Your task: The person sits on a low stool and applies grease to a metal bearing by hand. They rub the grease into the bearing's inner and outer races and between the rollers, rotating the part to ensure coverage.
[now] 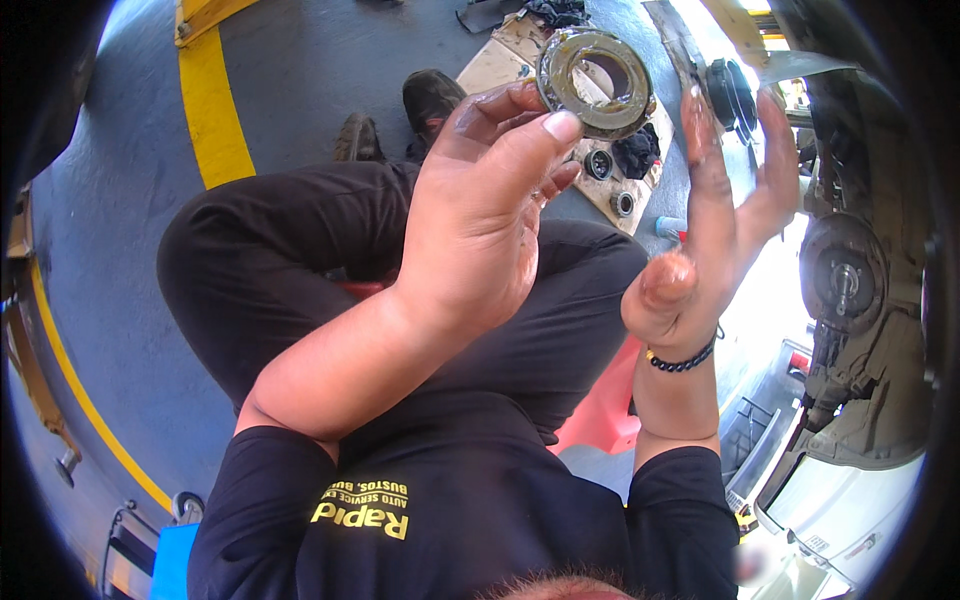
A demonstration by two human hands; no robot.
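Bearing ring (597, 82), greasy, sits pinched at its lower edge by the left hand (480, 215); right hand (715, 235) is spread open just beside the ring. Best keep fingertips off the inner race.

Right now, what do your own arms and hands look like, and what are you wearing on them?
Both forearms are bare below short black sleeves. The right hand has a dark beaded bracelet at the wrist and shiny smears on its fingers. The left hand wears nothing, no glove.
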